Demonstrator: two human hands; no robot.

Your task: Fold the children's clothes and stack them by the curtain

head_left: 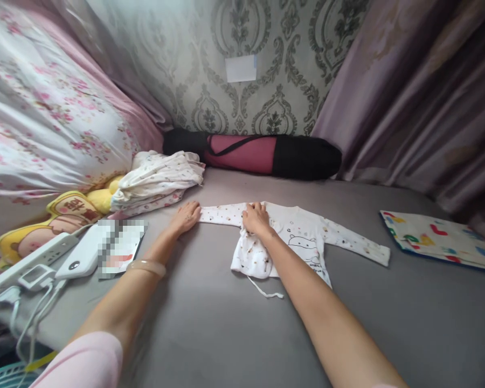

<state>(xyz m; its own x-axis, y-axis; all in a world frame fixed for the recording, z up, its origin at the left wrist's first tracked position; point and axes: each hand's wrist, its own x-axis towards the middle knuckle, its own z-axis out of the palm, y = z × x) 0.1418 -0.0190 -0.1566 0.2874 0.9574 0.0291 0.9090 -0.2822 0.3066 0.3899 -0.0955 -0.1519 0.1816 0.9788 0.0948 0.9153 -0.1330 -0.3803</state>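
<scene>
A small white baby shirt (303, 226) lies spread on the grey surface, with a cartoon animal on its front and small printed spots. Its right-hand sleeve stretches out flat, and a white tie string trails from the lower hem. My left hand (187, 216) is closed on the cuff of the left-hand sleeve, which is pulled straight. At the shoulder end of that same sleeve, my right hand (255, 217) grips the cloth with bent fingers. Below it, the front flap is folded and a little bunched. Both hands partly hide the cloth beneath them.
Crumpled printed clothes (157, 178) lie at back left beside a yellow plush cushion (70, 215). A power strip (32, 264), white power bank (83, 253) and packet (123, 248) lie left. A black-and-red long bag (242, 153) lines the wall. A folded colourful cloth (440, 240) lies right.
</scene>
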